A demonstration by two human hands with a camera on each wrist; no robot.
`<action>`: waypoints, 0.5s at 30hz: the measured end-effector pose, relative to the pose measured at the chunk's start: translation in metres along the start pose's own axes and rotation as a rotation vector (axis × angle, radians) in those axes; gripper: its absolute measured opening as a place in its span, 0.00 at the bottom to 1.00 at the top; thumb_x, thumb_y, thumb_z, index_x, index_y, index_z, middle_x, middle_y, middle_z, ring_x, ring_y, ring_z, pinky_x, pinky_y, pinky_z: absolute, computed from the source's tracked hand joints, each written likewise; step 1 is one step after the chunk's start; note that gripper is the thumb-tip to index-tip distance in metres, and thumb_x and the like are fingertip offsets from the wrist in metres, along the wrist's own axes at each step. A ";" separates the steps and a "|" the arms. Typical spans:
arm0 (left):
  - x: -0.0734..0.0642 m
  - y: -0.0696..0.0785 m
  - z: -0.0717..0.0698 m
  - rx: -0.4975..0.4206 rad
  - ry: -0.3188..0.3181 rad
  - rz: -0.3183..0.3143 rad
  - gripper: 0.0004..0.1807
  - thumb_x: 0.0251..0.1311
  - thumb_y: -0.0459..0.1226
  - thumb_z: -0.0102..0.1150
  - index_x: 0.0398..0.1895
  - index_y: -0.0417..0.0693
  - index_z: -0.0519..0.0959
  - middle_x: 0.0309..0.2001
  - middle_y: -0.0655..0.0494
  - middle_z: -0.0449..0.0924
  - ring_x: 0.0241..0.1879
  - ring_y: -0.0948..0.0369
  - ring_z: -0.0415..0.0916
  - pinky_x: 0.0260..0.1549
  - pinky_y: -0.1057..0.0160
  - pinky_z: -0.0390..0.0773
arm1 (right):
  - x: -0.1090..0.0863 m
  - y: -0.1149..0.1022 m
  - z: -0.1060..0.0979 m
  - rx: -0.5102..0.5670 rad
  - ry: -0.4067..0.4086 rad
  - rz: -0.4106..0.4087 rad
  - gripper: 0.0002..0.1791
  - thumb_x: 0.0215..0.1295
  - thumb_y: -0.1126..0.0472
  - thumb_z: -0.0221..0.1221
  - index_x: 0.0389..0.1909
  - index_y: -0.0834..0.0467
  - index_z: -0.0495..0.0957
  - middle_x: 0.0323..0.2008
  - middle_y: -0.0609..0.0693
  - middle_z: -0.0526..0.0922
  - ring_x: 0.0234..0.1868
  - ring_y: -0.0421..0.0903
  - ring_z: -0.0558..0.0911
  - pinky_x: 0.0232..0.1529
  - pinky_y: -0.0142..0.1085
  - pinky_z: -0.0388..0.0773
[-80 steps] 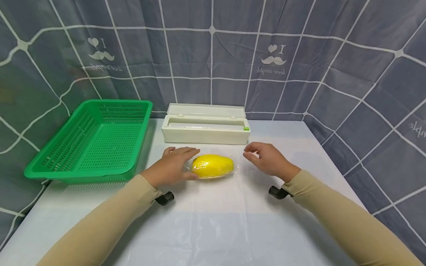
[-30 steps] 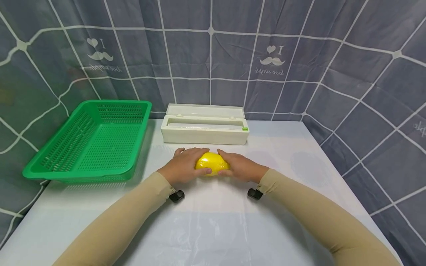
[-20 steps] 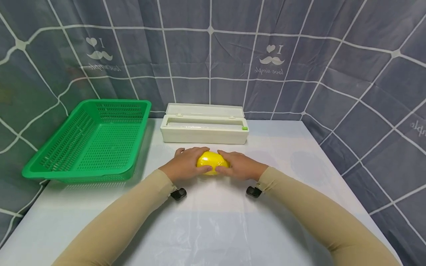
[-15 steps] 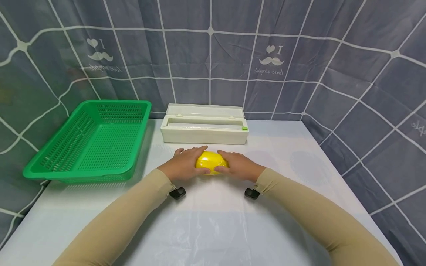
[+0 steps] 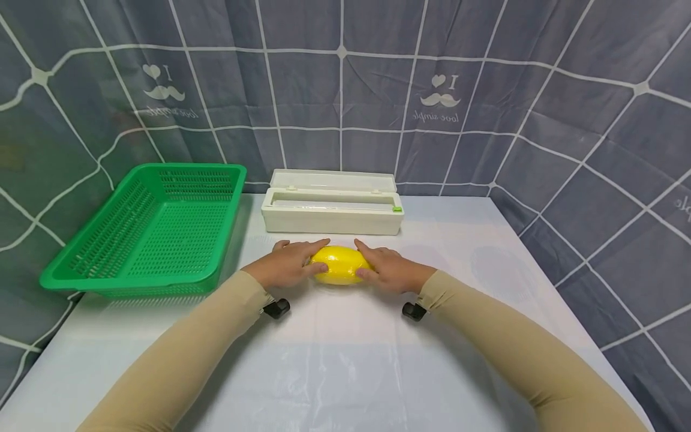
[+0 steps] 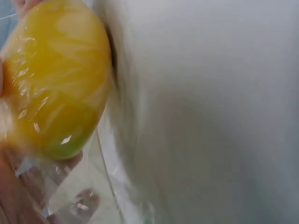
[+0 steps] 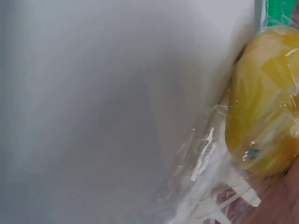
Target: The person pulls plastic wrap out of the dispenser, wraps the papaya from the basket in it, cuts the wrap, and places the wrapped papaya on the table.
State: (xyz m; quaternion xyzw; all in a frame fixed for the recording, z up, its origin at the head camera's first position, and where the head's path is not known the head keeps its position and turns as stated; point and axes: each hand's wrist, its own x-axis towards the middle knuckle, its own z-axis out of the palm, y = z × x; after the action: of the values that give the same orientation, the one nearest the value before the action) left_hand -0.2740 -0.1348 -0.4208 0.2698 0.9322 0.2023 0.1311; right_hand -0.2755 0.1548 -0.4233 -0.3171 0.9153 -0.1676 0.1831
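Note:
An oblong yellow fruit, wrapped in clear plastic film, lies crosswise in the middle of the white table. My left hand holds its left end, thumb along the near side and index finger on the far side. At the opposite end my right hand grips it between thumb and fingers. Loose film spreads over the left fingers in the left wrist view, where the fruit's end looks greenish. Crinkled film also hangs off the end in the right wrist view, over the right fingers; a small dark spot shows there.
Behind the fruit stands a white cling film dispenser with its lid raised and a green slider at the right. A green plastic basket sits at the left. A dark grid-patterned curtain surrounds the table's back and sides.
My right hand came in from the right and took the fruit's right end. Since half a second ago, my left hand has slid left, uncovering more of the fruit.

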 end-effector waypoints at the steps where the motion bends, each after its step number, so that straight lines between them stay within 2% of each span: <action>1: -0.001 -0.002 -0.001 0.003 -0.003 0.002 0.42 0.75 0.61 0.52 0.85 0.58 0.55 0.79 0.51 0.68 0.79 0.49 0.64 0.76 0.30 0.45 | 0.000 0.000 -0.001 0.001 0.001 -0.005 0.45 0.83 0.41 0.47 0.86 0.58 0.38 0.82 0.60 0.59 0.80 0.64 0.62 0.81 0.62 0.52; 5: -0.004 -0.007 -0.005 -0.014 -0.013 -0.015 0.43 0.71 0.60 0.60 0.84 0.61 0.58 0.78 0.52 0.69 0.78 0.49 0.66 0.78 0.33 0.43 | 0.000 0.000 -0.004 0.017 0.003 -0.014 0.44 0.83 0.42 0.49 0.86 0.55 0.42 0.80 0.61 0.63 0.79 0.65 0.64 0.81 0.62 0.54; 9: -0.005 -0.010 -0.007 -0.025 -0.012 -0.011 0.45 0.68 0.61 0.64 0.83 0.61 0.60 0.77 0.52 0.70 0.77 0.49 0.67 0.79 0.33 0.41 | -0.002 0.001 -0.007 0.090 0.011 -0.022 0.38 0.84 0.45 0.47 0.86 0.54 0.47 0.78 0.63 0.67 0.77 0.64 0.67 0.80 0.61 0.58; 12: -0.005 -0.010 -0.007 -0.024 -0.021 -0.005 0.43 0.70 0.62 0.59 0.83 0.62 0.60 0.77 0.51 0.71 0.77 0.48 0.68 0.79 0.33 0.41 | -0.002 0.001 -0.007 0.115 0.006 -0.007 0.35 0.85 0.45 0.44 0.85 0.53 0.50 0.76 0.64 0.68 0.76 0.63 0.68 0.79 0.61 0.59; 15: -0.005 -0.008 -0.009 -0.034 -0.028 -0.016 0.39 0.74 0.62 0.54 0.83 0.62 0.61 0.76 0.50 0.71 0.76 0.48 0.68 0.80 0.34 0.42 | -0.002 0.001 -0.007 0.088 0.003 0.010 0.36 0.85 0.43 0.45 0.85 0.51 0.51 0.76 0.63 0.70 0.76 0.64 0.68 0.78 0.62 0.60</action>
State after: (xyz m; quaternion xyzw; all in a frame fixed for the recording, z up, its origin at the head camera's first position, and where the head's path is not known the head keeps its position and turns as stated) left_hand -0.2770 -0.1464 -0.4164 0.2629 0.9288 0.2134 0.1502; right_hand -0.2781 0.1585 -0.4172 -0.3038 0.9089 -0.2075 0.1962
